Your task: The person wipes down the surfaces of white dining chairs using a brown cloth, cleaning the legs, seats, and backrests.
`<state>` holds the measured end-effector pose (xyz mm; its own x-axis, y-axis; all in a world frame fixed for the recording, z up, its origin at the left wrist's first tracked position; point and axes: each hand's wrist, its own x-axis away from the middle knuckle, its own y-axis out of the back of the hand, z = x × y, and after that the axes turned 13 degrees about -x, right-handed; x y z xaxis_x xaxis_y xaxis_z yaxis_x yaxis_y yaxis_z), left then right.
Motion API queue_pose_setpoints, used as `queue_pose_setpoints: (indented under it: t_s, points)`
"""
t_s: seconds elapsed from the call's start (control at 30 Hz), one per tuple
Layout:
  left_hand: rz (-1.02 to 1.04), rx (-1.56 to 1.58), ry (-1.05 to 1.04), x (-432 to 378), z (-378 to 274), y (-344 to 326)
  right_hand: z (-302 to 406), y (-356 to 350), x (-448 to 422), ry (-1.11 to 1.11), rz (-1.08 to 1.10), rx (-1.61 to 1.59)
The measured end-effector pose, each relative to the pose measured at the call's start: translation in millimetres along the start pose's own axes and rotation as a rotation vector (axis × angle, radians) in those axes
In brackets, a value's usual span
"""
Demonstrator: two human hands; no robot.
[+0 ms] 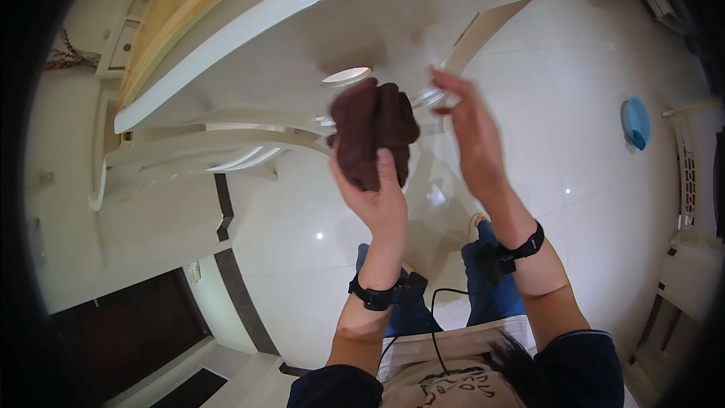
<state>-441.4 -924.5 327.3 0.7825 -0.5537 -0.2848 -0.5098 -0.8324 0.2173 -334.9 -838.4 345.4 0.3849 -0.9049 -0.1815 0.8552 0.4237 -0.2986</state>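
Observation:
A folded dark brown cloth [371,130] is in my left hand [374,198], with the thumb across its near side and the fingers mostly hidden behind it. My right hand [473,136] is raised to the right of the cloth, apart from it, slightly blurred, its fingers spread and holding nothing. Beyond both hands stands a glossy white piece of furniture [255,68] with a curved edge and a round opening in its surface. Each wrist wears a black strap with a small device.
A light blue basin [635,122] with a darker blue thing at its rim sits on the tiled floor [566,153] at the right. White curved parts [226,141] extend at the left. A black cable hangs before my lap. A dark doorway or panel [130,340] is at lower left.

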Motion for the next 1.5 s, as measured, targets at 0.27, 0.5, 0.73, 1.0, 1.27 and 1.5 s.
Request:
queue_pose_setpoints:
  t_s: [0.27,0.5,0.73,1.0,1.27,1.5]
  points:
    - [-0.256,-0.4,-0.744,-34.1,-30.3,-79.3,-0.8,22.1,-37.5,0.307,0.002,0.006]
    - [-0.191,-0.471,-0.926,-53.5,-13.7,-61.8,1.9,39.7,-43.3,0.023,0.038,-0.158]
    - [-0.514,-0.344,-0.578,-52.5,-47.6,10.2,9.2,32.0,-40.1,0.076,0.056,-0.113]
    - [-0.329,-0.5,-0.783,-44.9,-89.3,-61.1,15.1,22.3,-42.0,-0.068,-0.018,-0.245]
    - [-0.215,-0.463,-0.871,-68.3,-41.5,-27.0,9.0,30.7,-40.8,-0.088,-0.082,-0.179]
    - [-0.498,-0.498,-0.681,-89.7,15.1,9.0,-23.3,27.0,-30.0,0.145,-0.047,0.099]
